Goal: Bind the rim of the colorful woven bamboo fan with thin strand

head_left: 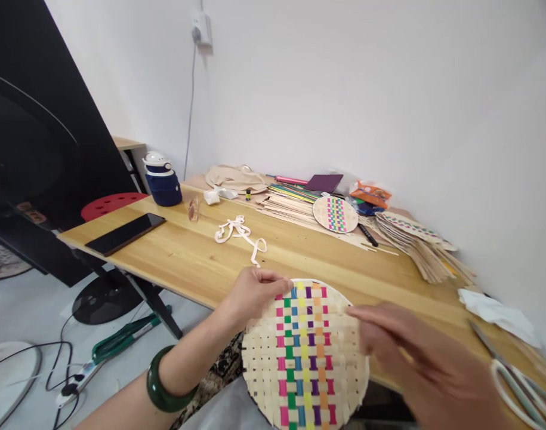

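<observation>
A round woven disc [304, 358] of pale flat strips, with a middle band of pink, green, blue, yellow, purple and orange, is tilted up toward me over the table's near edge. My left hand [255, 295] pinches its upper left rim, thumb on the front face. At the upper right rim, my right hand [416, 352] is closed with its fingertips on the edge; motion smears it. White trim shows along the top rim. Scissors [514, 376] with pale handles lie right of my right hand.
On the wooden table [187, 263] lie a white ribbon [239, 230], a black tablet [126, 233], glasses [193, 209], a blue jug [162, 182], another woven disc [335, 214], loose flat strips [286, 206], a fanned strip bundle [416, 239] and white tissue [499, 313].
</observation>
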Demonstrator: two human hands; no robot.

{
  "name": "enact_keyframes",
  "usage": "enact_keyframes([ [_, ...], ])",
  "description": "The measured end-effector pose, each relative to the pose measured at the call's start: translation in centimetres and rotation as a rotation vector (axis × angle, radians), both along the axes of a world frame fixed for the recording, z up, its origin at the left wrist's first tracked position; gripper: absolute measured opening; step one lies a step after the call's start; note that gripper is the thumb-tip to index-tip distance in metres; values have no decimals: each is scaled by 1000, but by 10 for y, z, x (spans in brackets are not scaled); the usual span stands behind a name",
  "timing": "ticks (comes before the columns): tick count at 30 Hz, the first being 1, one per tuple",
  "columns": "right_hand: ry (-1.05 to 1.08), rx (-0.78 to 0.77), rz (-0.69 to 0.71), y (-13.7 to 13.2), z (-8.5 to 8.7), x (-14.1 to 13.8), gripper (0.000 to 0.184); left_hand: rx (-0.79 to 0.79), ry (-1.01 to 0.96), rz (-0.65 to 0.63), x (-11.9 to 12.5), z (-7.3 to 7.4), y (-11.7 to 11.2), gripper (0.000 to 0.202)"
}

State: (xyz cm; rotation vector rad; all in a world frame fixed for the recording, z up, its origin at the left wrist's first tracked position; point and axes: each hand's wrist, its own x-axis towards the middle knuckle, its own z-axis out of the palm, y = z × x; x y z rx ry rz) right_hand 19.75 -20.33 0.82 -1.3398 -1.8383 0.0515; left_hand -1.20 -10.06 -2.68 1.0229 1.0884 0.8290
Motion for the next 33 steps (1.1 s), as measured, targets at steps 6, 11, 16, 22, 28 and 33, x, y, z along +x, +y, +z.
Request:
enact_keyframes([
  [6,-166,95,-66,36,-22,-50,17,-27,-70,0,-6,0,-9,21],
  [11,-215,145,-90,36,-26,-61,17,2,-68,-13,-8,0,-13,17],
  [16,-236,185,-71,36,-31,-58,18,50,-50,-25,-8,1,-15,16],
  [22,-245,162,-63,35,-32,-58,19,45,-44,-24,-8,0,-17,18],
  [28,-263,128,-86,34,-30,-61,21,127,32,-26,-8,5,-22,18],
  [33,-383,129,-143,29,-26,-70,28,296,220,34,-3,13,-36,16],
])
